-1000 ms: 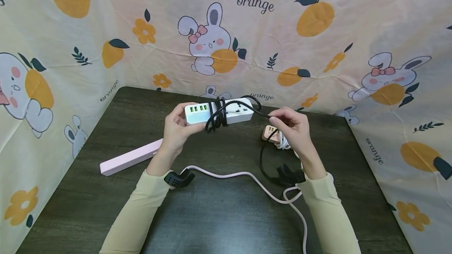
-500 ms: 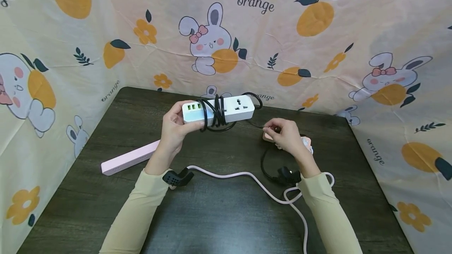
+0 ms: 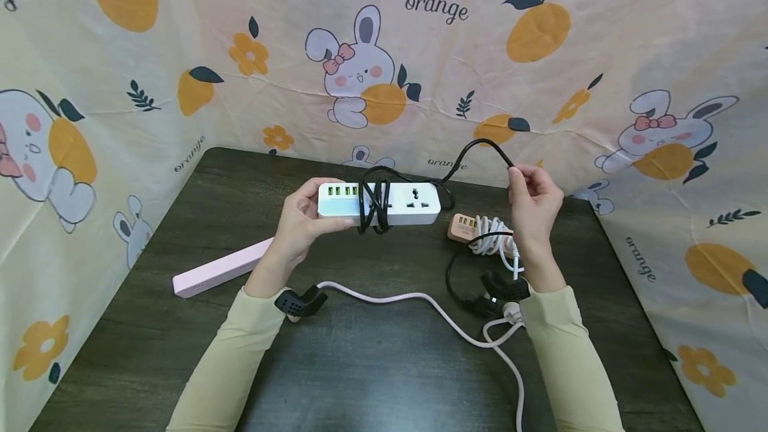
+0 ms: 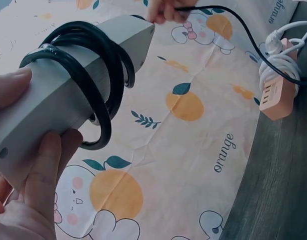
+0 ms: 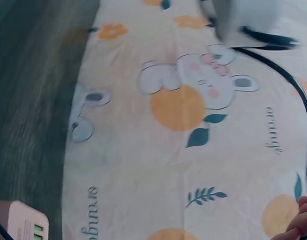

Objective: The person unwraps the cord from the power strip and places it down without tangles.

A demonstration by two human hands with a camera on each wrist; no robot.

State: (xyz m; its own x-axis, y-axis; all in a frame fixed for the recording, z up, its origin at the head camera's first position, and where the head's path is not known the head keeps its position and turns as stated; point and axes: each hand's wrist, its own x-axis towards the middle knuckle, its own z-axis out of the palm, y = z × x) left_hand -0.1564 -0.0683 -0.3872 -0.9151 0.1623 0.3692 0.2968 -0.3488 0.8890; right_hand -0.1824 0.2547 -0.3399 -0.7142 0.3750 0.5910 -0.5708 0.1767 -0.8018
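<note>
My left hand [image 3: 306, 215] grips the left end of a white power strip [image 3: 417, 204], thumb in front and fingers behind, holding it above the table. Green USB ports show near that hand, and sockets face me at the other end. Several loops of black cord [image 3: 377, 202] are wound round the strip's middle. My right hand [image 3: 536, 202] pinches the same cord, which arches up from the strip's right end. In the left wrist view the strip's end and the wound cord [image 4: 111, 75] are close up. The cord's black plug [image 3: 483, 305] lies on the table, partly hidden by the right wrist camera.
A pink power strip [image 3: 219, 269] lies at the left, partly behind my left forearm. Its pale cord [image 3: 408, 297] runs across the dark table [image 3: 360, 379]. An orange-pink power strip [image 3: 462, 227] wrapped in white cord sits below my right hand. A patterned cloth [image 3: 456, 52] hangs behind.
My right hand dipped down toward the table, then rose and moved right, drawing a length of cord out from the white power strip. The strip turned slightly and is now level.
</note>
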